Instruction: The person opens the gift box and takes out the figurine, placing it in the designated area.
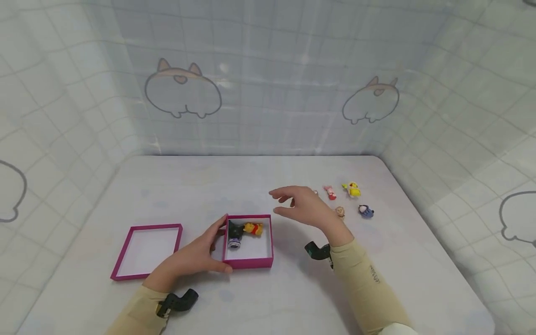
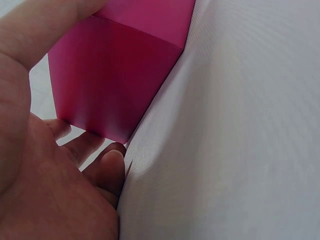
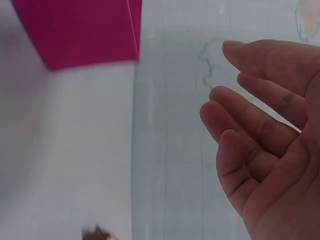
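My left hand (image 1: 197,253) grips the left side of a magenta box (image 1: 252,264), thumb at its near corner and fingers along the far end. Up close in the left wrist view, the fingertips meet the edge of the box's magenta wall (image 2: 110,80). Inside the white interior lie a yellow bear figurine in a red shirt (image 1: 253,228) and a dark figurine with a pale purple base (image 1: 235,232). My right hand (image 1: 305,205) hovers to the right of the box, holding nothing, its fingers loosely bent and apart from the thumb.
A shallow magenta-rimmed lid (image 1: 146,251) lies left of the box, white inside up. Beyond the right hand lie several small figurines: a pink one (image 1: 330,192), a yellow one (image 1: 352,189), a blue one (image 1: 366,211), a brown one (image 1: 339,212). A grid-patterned curtain (image 1: 268,93) encloses the table.
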Demonstrator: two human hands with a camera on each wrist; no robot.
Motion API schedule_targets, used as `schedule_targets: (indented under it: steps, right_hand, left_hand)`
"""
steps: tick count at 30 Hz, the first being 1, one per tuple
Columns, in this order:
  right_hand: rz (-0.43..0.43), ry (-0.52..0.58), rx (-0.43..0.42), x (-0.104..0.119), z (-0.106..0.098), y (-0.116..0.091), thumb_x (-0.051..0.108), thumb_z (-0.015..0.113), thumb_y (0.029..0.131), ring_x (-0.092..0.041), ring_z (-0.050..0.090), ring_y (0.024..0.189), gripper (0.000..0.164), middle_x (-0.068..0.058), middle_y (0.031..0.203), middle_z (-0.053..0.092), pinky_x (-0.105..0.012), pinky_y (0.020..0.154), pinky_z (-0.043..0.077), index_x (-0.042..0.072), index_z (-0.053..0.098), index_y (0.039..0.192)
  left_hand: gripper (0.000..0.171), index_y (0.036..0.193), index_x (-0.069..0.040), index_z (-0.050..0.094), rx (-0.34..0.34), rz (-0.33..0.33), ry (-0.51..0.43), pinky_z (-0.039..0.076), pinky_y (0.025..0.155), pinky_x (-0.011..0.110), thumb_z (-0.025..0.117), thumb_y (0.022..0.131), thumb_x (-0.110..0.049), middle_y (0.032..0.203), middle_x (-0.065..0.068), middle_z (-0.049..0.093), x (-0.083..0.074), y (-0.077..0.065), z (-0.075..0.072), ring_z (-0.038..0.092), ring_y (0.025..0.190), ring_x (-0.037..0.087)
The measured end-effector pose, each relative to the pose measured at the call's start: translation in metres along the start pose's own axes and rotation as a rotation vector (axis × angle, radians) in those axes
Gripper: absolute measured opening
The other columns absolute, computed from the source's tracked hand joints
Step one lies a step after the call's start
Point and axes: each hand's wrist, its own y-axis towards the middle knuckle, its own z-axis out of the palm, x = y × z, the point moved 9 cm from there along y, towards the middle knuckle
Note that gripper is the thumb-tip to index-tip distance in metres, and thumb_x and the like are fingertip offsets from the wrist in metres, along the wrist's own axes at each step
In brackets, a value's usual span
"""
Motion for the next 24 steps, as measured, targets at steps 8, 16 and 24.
schedule_targets:
  steps: [8,16,24]
  right_hand:
    - [-0.089,0.006,0.136,0.031,0.035,0.013,0.025,0.075,0.090,-0.003,0.058,0.103,0.040,0.011,0.119,0.066,-0.029,0.084,0.054,0.020,0.066,0.129]
    - [-0.140,0.059,0.229,0.042,0.064,0.019,0.020,0.073,0.092,-0.012,0.063,0.107,0.039,0.003,0.119,0.067,-0.029,0.089,0.054,0.015,0.066,0.129]
    - [-0.176,-0.035,0.284,0.052,0.088,0.025,0.016,0.074,0.090,-0.013,0.062,0.097,0.041,0.005,0.120,0.067,-0.023,0.086,0.051,0.013,0.065,0.130]
  left_hand:
    - [0.128,0.157,-0.039,0.005,0.004,0.005,-0.001,0.040,0.106,0.051,0.090,0.062,-0.053,0.159,0.000,0.024,-0.006,0.003,0.004,0.029,0.142,0.025]
    - [0.128,0.158,-0.035,0.004,0.013,0.056,-0.027,0.038,0.108,0.051,0.090,0.065,-0.049,0.158,0.002,0.026,-0.012,0.003,0.005,0.030,0.141,0.025]
    - [0.128,0.158,-0.033,0.004,0.015,0.064,-0.033,0.039,0.107,0.051,0.090,0.065,-0.048,0.158,0.003,0.025,-0.013,0.002,0.004,0.030,0.142,0.024]
